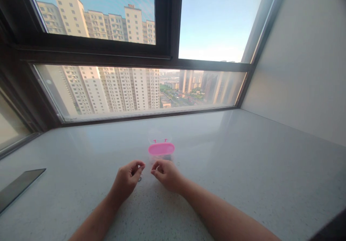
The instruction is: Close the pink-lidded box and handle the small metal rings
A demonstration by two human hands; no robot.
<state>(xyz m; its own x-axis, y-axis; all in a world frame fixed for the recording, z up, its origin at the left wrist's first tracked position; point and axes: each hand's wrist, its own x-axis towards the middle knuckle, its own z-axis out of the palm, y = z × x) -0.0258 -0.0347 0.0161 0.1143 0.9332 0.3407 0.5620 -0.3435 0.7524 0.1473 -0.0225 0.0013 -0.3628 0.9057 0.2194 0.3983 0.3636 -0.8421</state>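
Observation:
My left hand is closed in a pinch, thumb against fingers; whatever sits between the tips is too small to make out. A small dark ring-like object shows just beside its thumb. Facing it across a narrow gap, my right hand also pinches, and its contents, if any, cannot be told. Just beyond both hands stands a small box with a pink oval rim and a clear body. Its clear lid is raised at the back on pink hinges. Dark contents show faintly through the lower part, partly hidden by my right hand.
The box rests on a pale speckled windowsill. A flat dark device like a tablet or phone lies at the left edge. A dark-framed window runs along the back, and a white wall closes the right side.

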